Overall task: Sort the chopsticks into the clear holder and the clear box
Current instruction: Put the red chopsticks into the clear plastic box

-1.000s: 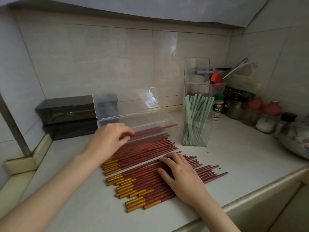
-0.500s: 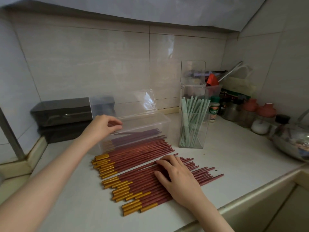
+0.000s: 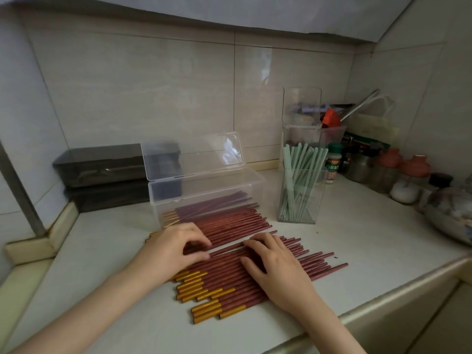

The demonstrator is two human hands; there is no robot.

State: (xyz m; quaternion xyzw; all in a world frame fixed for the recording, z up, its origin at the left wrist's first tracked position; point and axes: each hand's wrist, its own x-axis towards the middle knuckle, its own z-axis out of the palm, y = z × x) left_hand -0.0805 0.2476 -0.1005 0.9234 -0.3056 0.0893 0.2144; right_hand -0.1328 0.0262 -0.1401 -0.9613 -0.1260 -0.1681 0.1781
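**Left hand picks from the red pile, right hand steadies it**

The left hand (image 3: 176,251) lies curled over the far row of red chopsticks (image 3: 229,284), thumb and fingertips pinching what looks like a few of them. How many is hard to tell. The right hand (image 3: 278,269) lies flat with its fingers spread and grips nothing, pressing the nearer row down near the front edge of the counter (image 3: 370,238).

To do this step well, the pinch should probably close on a small, even bundle with the gold ends lined up. The flat hand can hold back the neighbours so they do not roll or fan out, and the bundle should stay level as it goes into the box.

The red chopsticks are slim and dark red with gold butt ends, lying in two loose, staggered rows at the middle of the counter. Just behind them stands the clear box (image 3: 242,190), its lid (image 3: 194,157) open, with some red ones already inside. Toward the back right stands the clear holder (image 3: 298,219), full of upright pale green chopsticks (image 3: 293,180). Dark boxes (image 3: 102,164) fill the back left corner, and jars (image 3: 408,175) line the right edge.
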